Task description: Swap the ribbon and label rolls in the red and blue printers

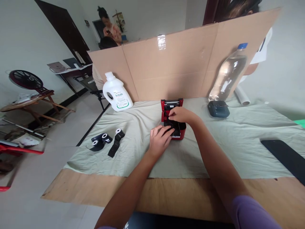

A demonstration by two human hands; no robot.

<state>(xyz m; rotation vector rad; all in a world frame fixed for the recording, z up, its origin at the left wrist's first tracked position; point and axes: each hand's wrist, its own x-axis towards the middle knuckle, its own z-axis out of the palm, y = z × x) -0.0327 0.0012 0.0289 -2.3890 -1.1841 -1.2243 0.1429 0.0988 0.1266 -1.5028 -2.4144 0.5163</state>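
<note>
A small red and black printer [183, 131] with its lid raised stands on the cloth, near the middle of the table. My left hand [159, 140] grips it at the front left, the fingers reaching over its black surface. Inside the opened body, by the red part near the hinge, my right hand [179, 114] is closed in a pinch. What sits between those fingertips is too small and partly hidden. To the left lie black paper rolls with white cores, among them a partly unrolled roll [116, 143] and a wound roll [107, 138].
A cardboard panel [166, 70] stands behind, with a white jug [116, 92] and a large clear bottle [228, 73] before it. On the right are a black box-shaped device [218, 109], a white tube [242, 95] and a dark phone [286, 156]. People are beyond the panel.
</note>
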